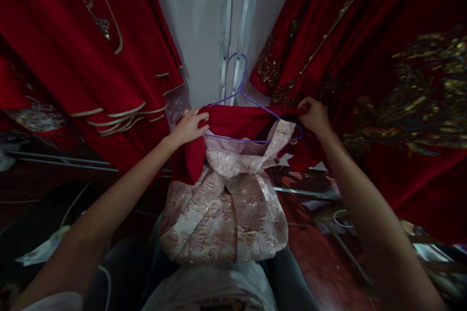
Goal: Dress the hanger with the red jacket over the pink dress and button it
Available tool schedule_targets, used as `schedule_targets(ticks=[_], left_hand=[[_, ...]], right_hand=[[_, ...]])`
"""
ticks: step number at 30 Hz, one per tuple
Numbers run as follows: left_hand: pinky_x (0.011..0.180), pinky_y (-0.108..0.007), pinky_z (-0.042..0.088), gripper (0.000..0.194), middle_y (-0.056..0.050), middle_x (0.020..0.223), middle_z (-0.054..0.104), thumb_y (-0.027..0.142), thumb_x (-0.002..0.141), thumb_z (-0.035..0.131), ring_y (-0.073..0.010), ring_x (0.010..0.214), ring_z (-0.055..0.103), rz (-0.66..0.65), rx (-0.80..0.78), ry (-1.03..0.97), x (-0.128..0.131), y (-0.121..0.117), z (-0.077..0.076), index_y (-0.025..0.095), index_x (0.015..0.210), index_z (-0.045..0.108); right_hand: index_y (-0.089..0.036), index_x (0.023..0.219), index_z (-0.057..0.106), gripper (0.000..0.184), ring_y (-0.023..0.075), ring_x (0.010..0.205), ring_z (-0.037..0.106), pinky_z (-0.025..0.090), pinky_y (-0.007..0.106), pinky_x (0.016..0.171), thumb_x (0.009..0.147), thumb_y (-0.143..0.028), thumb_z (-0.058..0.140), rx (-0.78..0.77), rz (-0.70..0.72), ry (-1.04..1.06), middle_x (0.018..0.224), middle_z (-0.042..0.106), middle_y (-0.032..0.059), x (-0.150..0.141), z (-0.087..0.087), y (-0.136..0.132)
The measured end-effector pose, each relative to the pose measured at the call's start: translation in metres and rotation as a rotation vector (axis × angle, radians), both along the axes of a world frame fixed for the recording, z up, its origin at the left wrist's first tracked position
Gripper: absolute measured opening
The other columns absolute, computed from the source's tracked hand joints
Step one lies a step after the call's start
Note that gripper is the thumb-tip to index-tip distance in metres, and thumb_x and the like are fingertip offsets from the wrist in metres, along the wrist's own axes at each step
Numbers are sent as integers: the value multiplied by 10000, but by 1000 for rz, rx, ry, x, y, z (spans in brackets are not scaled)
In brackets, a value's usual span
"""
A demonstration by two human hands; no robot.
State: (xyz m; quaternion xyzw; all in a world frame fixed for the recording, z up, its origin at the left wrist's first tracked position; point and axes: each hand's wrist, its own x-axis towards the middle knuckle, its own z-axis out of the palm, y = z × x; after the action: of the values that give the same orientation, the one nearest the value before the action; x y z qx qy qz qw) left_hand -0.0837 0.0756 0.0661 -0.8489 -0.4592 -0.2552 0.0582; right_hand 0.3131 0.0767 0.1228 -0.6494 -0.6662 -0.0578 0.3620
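Observation:
A small pink brocade dress [233, 209] with gold threads hangs in front of me on a purple hanger [241, 88], its skirt near my lap. Behind its top stretches a red garment [237, 119], which looks like a small jacket. My left hand [189, 126] is closed on this red cloth by the dress's left shoulder. At the other side my right hand [314, 114] pinches the far end of the red garment, beyond the hanger's right tip. One pink strap lies over the hanger's right arm; the other strap is hidden around my left hand.
Red garments with pale edging [120, 102] hang at the left. On the right hang red garments with gold embroidery [419, 97]. A pale wall [200, 19] with metal rails stands ahead. Various items lie on the reddish floor [317, 262] at the lower right.

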Motion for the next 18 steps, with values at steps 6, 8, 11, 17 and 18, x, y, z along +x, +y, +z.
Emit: schedule_targets(ticks=[6, 8, 11, 17, 18], left_hand=[[905, -428, 360, 138, -103, 991, 536, 272, 818, 490, -294, 1044, 503, 104, 35, 55, 2, -6, -2, 205, 915, 562], [905, -432, 361, 147, -106, 998, 534, 277, 821, 494, -298, 1049, 503, 119, 31, 65, 1, -8, -1, 204, 926, 567], [906, -437, 362, 162, -107, 1002, 534, 281, 825, 493, -298, 1040, 506, 116, 22, 63, 2, -11, -1, 202, 944, 570], [918, -464, 350, 187, -129, 1037, 531, 272, 824, 489, -319, 1057, 496, 114, 27, 15, 5, -12, -5, 194, 973, 570], [917, -463, 352, 182, -127, 1035, 532, 270, 821, 493, -317, 1055, 497, 113, 22, 10, 6, -13, -6, 195, 968, 571]], right_hand=[[-217, 842, 553, 243, 213, 607, 565, 394, 310, 577, 611, -198, 624, -137, -23, -265, 679, 602, 44, 1, 5, -47], [-213, 915, 536, 309, 231, 603, 581, 396, 325, 578, 623, -186, 634, -201, -52, -353, 681, 602, 56, -7, 3, -62], [-200, 1041, 491, 449, 257, 636, 611, 400, 333, 570, 620, -139, 634, -316, -67, -406, 736, 618, 79, -13, -3, -75], [-161, 1191, 426, 601, 263, 622, 614, 403, 321, 537, 674, -319, 689, -286, 78, -382, 739, 632, 82, -11, -19, -77], [-166, 1179, 437, 571, 265, 626, 615, 402, 320, 539, 701, -370, 673, -245, 71, -357, 745, 637, 84, -12, -20, -76]])
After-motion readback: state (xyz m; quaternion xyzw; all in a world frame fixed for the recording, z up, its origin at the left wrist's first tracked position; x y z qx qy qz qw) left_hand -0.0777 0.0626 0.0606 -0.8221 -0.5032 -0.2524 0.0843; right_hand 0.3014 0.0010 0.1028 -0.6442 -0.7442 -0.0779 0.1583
